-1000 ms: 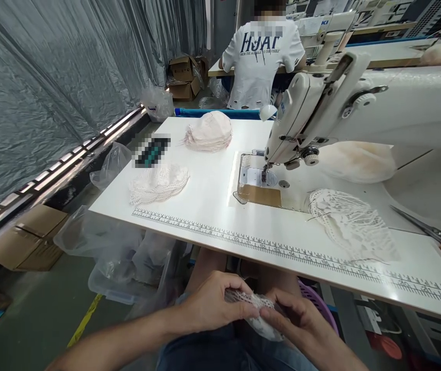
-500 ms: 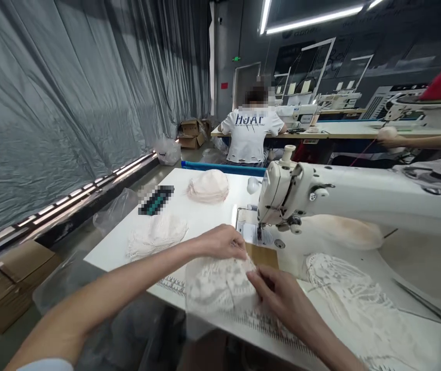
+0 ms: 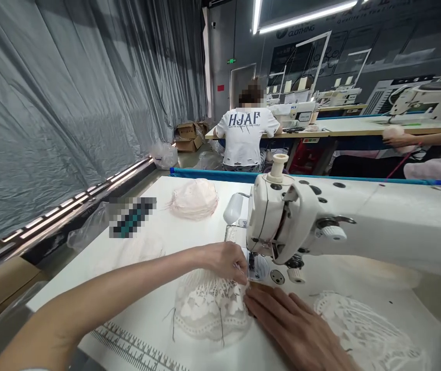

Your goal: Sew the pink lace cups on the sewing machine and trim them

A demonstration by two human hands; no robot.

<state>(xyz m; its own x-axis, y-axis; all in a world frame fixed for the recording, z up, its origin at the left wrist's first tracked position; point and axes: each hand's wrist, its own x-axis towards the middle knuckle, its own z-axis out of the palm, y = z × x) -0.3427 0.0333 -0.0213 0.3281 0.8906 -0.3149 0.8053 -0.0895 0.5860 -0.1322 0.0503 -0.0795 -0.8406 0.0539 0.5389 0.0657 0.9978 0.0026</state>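
Observation:
A white lace piece [image 3: 214, 312] with a scalloped edge and dark loose threads lies on the table in front of the sewing machine [image 3: 293, 216]. My left hand [image 3: 226, 260] is closed in a pinch on its upper edge, close to the presser foot [image 3: 251, 262]. Flat against the table, my right hand [image 3: 292, 322] rests its stretched fingers at the lace's right edge, just below the needle area. Those fingertips almost meet the left hand. Part of the lace's upper edge is hidden by my hands.
Pale stacked fabric pieces [image 3: 195, 198] lie at the table's back left. More lace [image 3: 371, 327] is on the right. A printed ruler [image 3: 135, 348] runs along the front edge. Ahead, a person in a white shirt [image 3: 245, 136] sits; another person's hand [image 3: 396, 138] shows at right.
My view has come nearer the machine. The lace has moved up to the needle area and lies flatter. My right hand has gone from pinching the lace to lying flat.

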